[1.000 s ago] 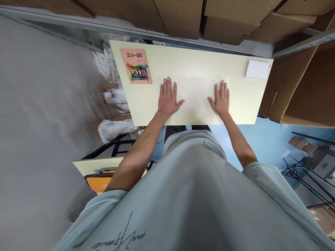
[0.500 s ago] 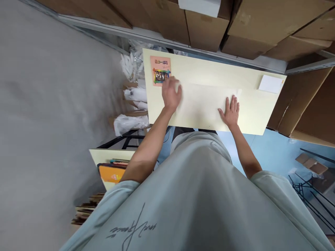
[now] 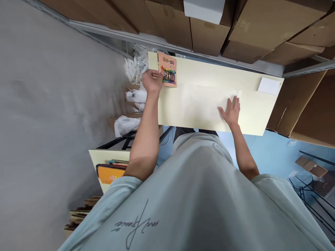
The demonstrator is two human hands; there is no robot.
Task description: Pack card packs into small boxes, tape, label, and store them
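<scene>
At the far left of the cream table (image 3: 251,118) my left hand (image 3: 152,81) is closed on the left edge of a pink booklet (image 3: 171,62). The booklet's cover carries lettering and a dark picture in a rainbow-coloured frame. It sits slightly tilted, and that left edge seems a little raised. A pale, nearly transparent sheet (image 3: 196,104) lies flat in the middle of the table. My right hand (image 3: 231,111) rests on the sheet's right part with its fingers stretched out and holds nothing.
A small white pad (image 3: 269,86) lies at the table's right end. Cardboard boxes (image 3: 209,38) fill the shelf behind. An open carton (image 3: 300,104) stands at the right. Plastic-wrapped items (image 3: 127,125) and a side table with an orange folder (image 3: 108,174) are at the left.
My left hand has moved left, from the booklet's lower right corner to its left edge, and now grips it. The booklet has shifted slightly right and tilted. My right hand stays in place.
</scene>
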